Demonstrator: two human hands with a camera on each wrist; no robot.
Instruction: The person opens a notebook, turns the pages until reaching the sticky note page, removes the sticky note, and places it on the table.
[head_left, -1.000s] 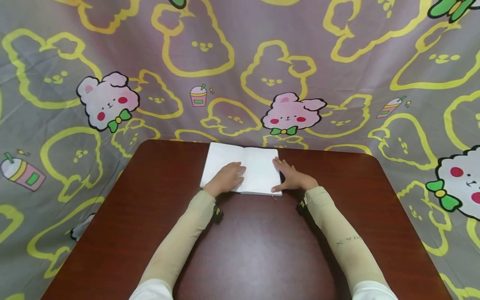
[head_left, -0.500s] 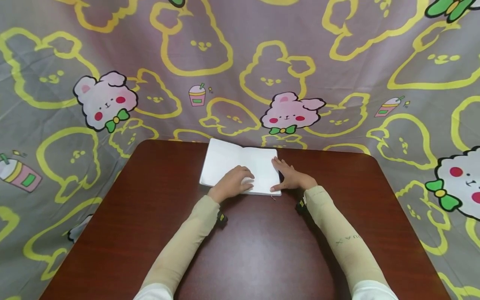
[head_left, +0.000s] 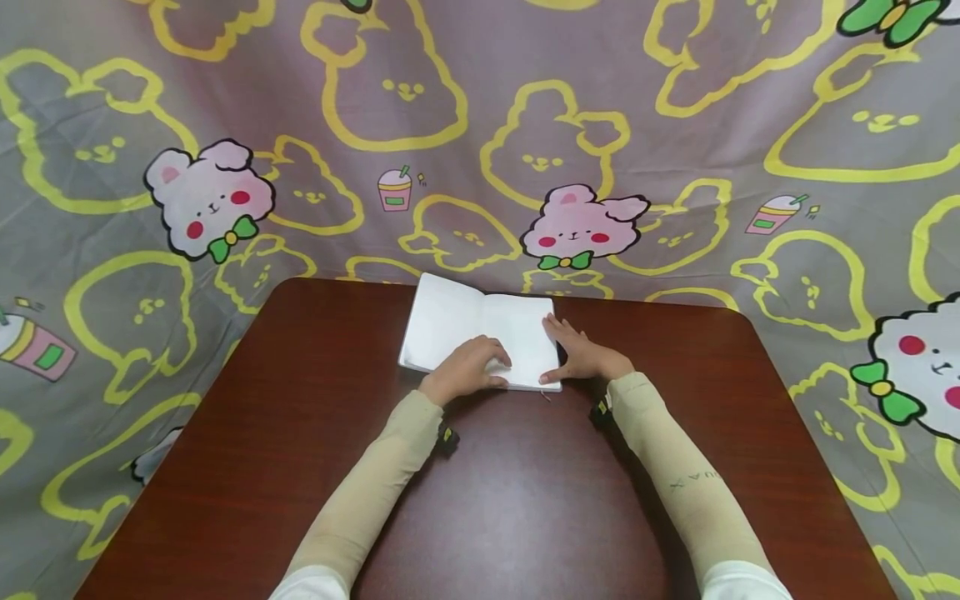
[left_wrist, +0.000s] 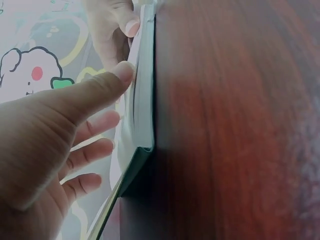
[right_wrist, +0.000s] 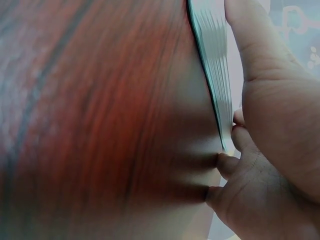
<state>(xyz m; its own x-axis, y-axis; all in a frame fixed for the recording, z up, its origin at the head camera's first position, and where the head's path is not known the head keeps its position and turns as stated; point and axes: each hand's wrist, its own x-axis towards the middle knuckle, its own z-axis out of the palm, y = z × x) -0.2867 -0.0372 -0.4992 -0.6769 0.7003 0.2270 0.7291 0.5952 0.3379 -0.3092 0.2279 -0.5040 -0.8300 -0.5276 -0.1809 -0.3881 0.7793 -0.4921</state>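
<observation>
A notebook (head_left: 450, 321) with blank white pages lies spread out near the table's far edge; its dark green cover (left_wrist: 132, 170) shows in the left wrist view. The notebook's left half slants up from the spine, while its thicker right half lies flat. My left hand (head_left: 468, 367) rests over the right page near the spine, fingers loosely bent and thumb extended against the page by the near edge. At the right edge, my right hand (head_left: 592, 354) has its fingers spread along the side and its thumb on the page's near corner.
A thin ribbon (head_left: 545, 397) pokes out at the notebook's near edge. The brown wooden table (head_left: 510, 500) stretches toward me and to both sides. Behind it hangs a patterned cloth (head_left: 465, 108) with cartoon animals, also along the left and right.
My left hand has slid right and slightly nearer, off the left page and spine onto the right page. The left half of the notebook has lifted a little. My right hand stays nearly still.
</observation>
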